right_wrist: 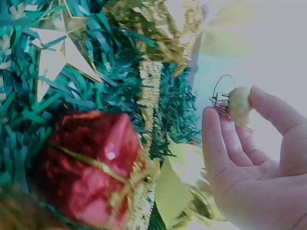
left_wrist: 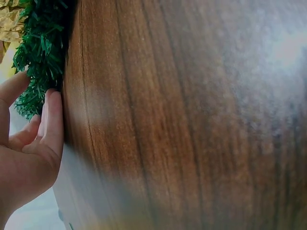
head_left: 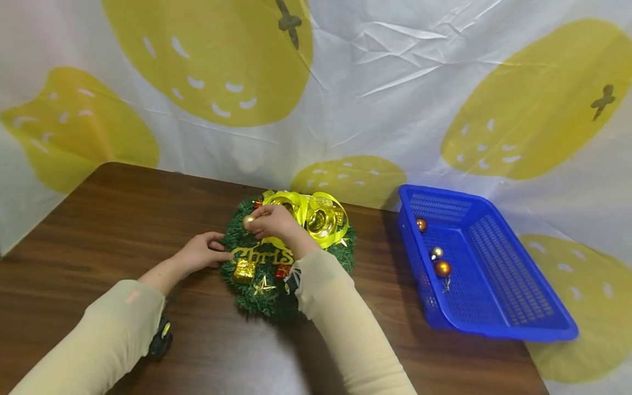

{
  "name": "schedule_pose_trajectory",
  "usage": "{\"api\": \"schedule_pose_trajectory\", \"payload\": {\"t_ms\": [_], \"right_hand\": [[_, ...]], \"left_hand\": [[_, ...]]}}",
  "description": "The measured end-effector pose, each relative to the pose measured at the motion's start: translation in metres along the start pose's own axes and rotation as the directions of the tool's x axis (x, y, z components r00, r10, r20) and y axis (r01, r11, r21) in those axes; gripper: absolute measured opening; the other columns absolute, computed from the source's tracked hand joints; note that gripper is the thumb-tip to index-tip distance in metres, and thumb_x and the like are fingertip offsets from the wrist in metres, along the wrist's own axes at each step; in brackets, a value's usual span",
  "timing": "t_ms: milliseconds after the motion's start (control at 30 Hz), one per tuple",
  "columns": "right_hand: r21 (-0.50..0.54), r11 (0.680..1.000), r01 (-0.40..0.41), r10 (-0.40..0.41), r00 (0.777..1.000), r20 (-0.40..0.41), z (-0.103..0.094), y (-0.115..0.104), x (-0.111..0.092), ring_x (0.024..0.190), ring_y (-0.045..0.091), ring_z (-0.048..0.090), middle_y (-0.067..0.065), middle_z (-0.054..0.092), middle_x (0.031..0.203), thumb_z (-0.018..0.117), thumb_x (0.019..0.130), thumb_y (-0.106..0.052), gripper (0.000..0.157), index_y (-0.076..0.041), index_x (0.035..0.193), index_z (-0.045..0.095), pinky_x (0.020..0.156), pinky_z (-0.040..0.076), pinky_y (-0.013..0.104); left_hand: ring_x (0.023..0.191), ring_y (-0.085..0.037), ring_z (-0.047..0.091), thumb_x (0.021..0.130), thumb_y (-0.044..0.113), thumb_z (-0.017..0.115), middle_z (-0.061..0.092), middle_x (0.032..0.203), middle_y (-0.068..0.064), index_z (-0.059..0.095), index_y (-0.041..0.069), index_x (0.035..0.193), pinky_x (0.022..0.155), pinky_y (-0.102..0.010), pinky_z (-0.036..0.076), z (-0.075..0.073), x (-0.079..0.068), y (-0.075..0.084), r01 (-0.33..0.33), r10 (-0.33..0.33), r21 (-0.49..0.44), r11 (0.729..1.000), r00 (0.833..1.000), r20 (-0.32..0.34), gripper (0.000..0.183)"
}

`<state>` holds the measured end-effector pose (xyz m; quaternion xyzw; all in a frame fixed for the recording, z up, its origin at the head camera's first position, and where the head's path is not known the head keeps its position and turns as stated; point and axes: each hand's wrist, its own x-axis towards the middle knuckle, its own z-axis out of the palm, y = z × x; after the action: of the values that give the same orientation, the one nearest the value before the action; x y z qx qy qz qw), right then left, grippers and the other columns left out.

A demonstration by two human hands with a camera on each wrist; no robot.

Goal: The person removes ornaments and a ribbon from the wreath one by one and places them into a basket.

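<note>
A green tinsel Christmas wreath (head_left: 247,302) lies on the table, decorated with gold bells (head_left: 321,222), yellow ribbon, gold "Chris" lettering (head_left: 261,256), a gold star (head_left: 264,286) and small wrapped gift boxes. My right hand (head_left: 276,224) is over its upper left part and pinches a small gold bauble (right_wrist: 240,103) between thumb and fingers. The bauble's metal cap and thin wire loop show in the right wrist view. At the wreath's left edge, my left hand (head_left: 197,253) holds the greenery (left_wrist: 43,48), thumb on one side and fingers on the other.
A blue plastic basket (head_left: 513,330) stands on the right of the brown wooden table (head_left: 207,340). Inside it lie an orange bauble (head_left: 442,268), a small gold bauble (head_left: 437,252) and a copper bauble (head_left: 421,224). A lemon-print curtain (head_left: 385,99) hangs behind the table.
</note>
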<state>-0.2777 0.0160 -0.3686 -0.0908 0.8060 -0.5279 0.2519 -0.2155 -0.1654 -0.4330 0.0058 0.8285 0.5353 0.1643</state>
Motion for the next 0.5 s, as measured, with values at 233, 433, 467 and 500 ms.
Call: {"api": "schedule_pose_trajectory", "payload": {"t_ms": [233, 433, 467, 500], "right_hand": [[0.063, 0.998, 0.030, -0.030, 1.000, 0.000, -0.014, -0.003, -0.009, 0.106, 0.040, 0.060, 0.023, 0.061, 0.114, 0.066, 0.086, -0.008, 0.033, 0.003, 0.116, 0.057, 0.092, 0.053, 0.044], [0.080, 0.996, 0.050, -0.050, 0.999, -0.004, -0.030, -0.004, -0.018, 0.107, 0.038, 0.060, 0.015, 0.063, 0.104, 0.064, 0.087, -0.007, 0.030, 0.002, 0.115, 0.058, 0.093, 0.052, 0.045], [0.088, 0.995, 0.052, -0.051, 0.999, -0.003, -0.033, -0.004, -0.019, 0.108, 0.038, 0.060, 0.013, 0.062, 0.102, 0.064, 0.088, -0.007, 0.030, 0.002, 0.115, 0.057, 0.094, 0.051, 0.045], [0.098, 0.994, 0.056, -0.056, 0.998, -0.002, -0.035, -0.005, -0.021, 0.109, 0.039, 0.059, 0.012, 0.061, 0.100, 0.063, 0.088, -0.006, 0.031, 0.003, 0.116, 0.056, 0.095, 0.051, 0.047]], "left_hand": [[0.102, -0.036, 0.059, 0.090, 0.018, 0.062, 0.045, 0.125, -0.035, 0.023, -0.014, 0.141, 0.082, -0.038, 0.057, 0.000, -0.001, 0.000, -0.002, 0.002, 0.005, 1.000, 1.000, 0.004, 0.072], [0.106, -0.040, 0.057, 0.091, 0.018, 0.061, 0.042, 0.127, -0.036, 0.021, -0.014, 0.142, 0.083, -0.040, 0.056, 0.000, -0.002, 0.001, -0.006, 0.006, 0.010, 1.000, 1.000, 0.024, 0.073], [0.106, -0.041, 0.056, 0.091, 0.019, 0.061, 0.042, 0.128, -0.036, 0.021, -0.014, 0.142, 0.084, -0.040, 0.056, 0.000, -0.003, 0.001, -0.006, 0.006, 0.013, 1.000, 1.000, 0.026, 0.073], [0.107, -0.041, 0.056, 0.091, 0.019, 0.061, 0.042, 0.128, -0.037, 0.020, -0.014, 0.143, 0.084, -0.041, 0.056, -0.001, -0.003, 0.002, -0.006, 0.005, 0.019, 1.000, 1.000, 0.029, 0.073]]}}
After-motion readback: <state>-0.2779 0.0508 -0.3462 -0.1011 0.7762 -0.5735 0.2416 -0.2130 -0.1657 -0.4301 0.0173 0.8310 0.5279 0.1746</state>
